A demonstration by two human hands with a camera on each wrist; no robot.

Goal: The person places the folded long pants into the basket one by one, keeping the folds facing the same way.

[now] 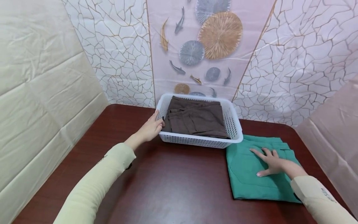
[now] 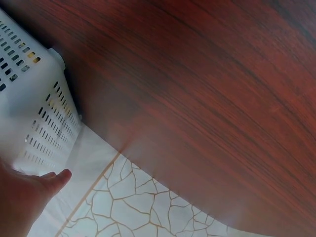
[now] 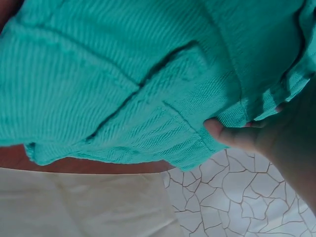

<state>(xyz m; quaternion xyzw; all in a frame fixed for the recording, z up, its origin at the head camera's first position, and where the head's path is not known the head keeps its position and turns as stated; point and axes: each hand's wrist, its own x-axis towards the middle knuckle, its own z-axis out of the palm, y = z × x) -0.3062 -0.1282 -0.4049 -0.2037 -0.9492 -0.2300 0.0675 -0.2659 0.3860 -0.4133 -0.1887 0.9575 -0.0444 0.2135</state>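
In the head view a white plastic basket stands toward the back of the table, with folded brown trousers inside. My left hand holds the basket's left rim, its fingers lying over the edge. The left wrist view shows a digit beside the perforated basket wall. To the right, a folded green garment with stitched seams and a pocket lies flat, its back corner beside the basket. My right hand rests on that garment with fingers spread. The right wrist view shows its ribbed fabric close up.
Everything stands on a dark red wooden table with rounded back corners. A patterned cloth backdrop hangs right behind it, and cream cloth walls in the left side. Pinkish cloth borders the right edge.
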